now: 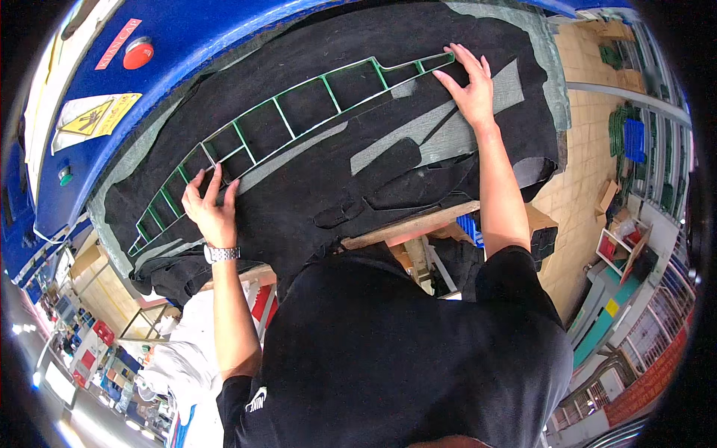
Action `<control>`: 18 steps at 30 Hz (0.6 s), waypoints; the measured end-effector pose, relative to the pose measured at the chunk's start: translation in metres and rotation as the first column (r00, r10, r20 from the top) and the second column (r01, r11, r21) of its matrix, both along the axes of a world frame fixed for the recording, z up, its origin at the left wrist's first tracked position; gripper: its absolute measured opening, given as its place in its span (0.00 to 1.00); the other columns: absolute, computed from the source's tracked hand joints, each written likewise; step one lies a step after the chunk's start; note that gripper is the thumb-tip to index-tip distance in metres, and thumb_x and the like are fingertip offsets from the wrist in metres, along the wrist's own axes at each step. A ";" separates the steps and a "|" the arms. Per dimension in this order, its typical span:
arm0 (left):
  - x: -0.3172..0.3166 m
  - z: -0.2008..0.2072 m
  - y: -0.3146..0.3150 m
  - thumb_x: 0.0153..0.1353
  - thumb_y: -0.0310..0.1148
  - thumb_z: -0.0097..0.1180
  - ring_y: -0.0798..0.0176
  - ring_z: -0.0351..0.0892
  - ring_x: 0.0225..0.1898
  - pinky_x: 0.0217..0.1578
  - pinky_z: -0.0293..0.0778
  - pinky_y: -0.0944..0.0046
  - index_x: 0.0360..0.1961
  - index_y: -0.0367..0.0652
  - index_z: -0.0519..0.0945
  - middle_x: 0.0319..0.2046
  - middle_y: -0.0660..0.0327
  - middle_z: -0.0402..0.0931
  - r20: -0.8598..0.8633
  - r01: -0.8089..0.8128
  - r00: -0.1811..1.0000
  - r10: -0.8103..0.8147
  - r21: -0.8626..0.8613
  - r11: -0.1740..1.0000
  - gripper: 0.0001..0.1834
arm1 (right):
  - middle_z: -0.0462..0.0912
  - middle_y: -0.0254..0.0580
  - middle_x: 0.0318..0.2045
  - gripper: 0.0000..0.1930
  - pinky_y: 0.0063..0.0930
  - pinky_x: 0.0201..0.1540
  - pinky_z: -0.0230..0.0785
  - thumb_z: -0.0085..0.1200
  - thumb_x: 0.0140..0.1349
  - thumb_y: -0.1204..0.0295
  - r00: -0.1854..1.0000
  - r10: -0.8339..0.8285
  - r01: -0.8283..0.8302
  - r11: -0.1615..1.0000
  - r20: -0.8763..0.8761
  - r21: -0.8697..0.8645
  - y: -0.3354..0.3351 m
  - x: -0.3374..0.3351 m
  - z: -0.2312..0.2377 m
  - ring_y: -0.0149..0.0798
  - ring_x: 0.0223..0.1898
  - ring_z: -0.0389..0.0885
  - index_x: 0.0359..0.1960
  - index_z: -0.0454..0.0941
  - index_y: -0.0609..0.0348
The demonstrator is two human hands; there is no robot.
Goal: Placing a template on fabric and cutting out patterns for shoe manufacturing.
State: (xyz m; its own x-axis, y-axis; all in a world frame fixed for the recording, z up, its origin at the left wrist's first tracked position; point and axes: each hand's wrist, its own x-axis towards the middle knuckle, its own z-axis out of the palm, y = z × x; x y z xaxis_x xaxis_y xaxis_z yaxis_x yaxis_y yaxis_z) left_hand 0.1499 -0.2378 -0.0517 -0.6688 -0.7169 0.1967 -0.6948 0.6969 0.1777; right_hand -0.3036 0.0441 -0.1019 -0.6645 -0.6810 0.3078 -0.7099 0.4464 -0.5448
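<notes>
A long, curved cutting die (285, 117) with green metal walls and several cross bars lies over a black hide-like sheet (299, 198). My right hand (472, 88) holds its narrow right end, the thumb below and the fingers above. Further left, my left hand (213, 211) is on the die's lower edge, with fingertips at a cross bar and the thumb beside it. A metal-band watch (222, 254) circles my left wrist. Grey-green patches (403, 138) show through cut-out gaps in the black sheet, and a loose black offcut (388, 166) lies below the die.
A blue machine body (175, 37) with a red button (138, 54) curves along the far left. The sheet rests on a grey-green board (554, 75). Its near side has a wooden edge (418, 222). Shelving with green frames and a blue bin (634, 140) stands at right.
</notes>
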 end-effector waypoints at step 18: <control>0.006 -0.006 0.003 0.52 0.45 0.75 0.53 0.71 0.60 0.61 0.63 0.42 0.57 0.63 0.84 0.57 0.65 0.76 -0.098 -0.050 0.994 0.054 0.040 0.998 0.29 | 0.84 0.35 0.58 0.31 0.52 0.76 0.47 0.71 0.58 0.61 1.000 -0.012 0.012 1.000 0.000 0.012 -0.002 0.002 0.003 0.39 0.69 0.73 0.64 0.76 0.51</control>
